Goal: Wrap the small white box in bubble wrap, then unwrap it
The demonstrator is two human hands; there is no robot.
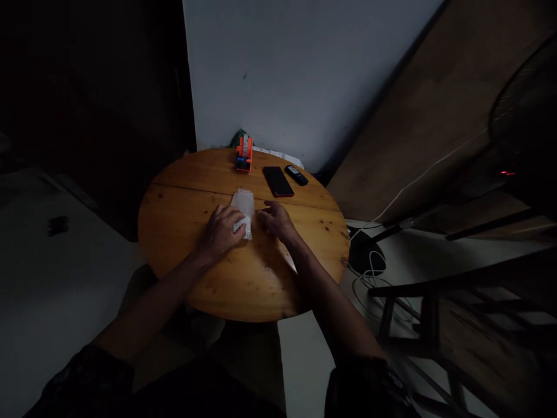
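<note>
A small whitish, see-through plastic wrap (244,200), crinkled like bubble wrap, lies on the round wooden table (174,232). My left hand (221,231) has its bent fingers and thumb closed over the lower left part of the wrap, and covers that part. Whether anything is inside the wrap is too dim to tell. Just to the right, apart from the wrap, my right hand (277,222) hovers over the wood with its fingers loosely spread and nothing visible in them.
An orange tape dispenser (244,154) stands at the table's far side, with a dark phone (278,182) and a small black keypad handset (296,175) to its right. A wall rises behind. Right of the table are a wooden chair (429,325), loose cables (369,273) and a fan (522,122).
</note>
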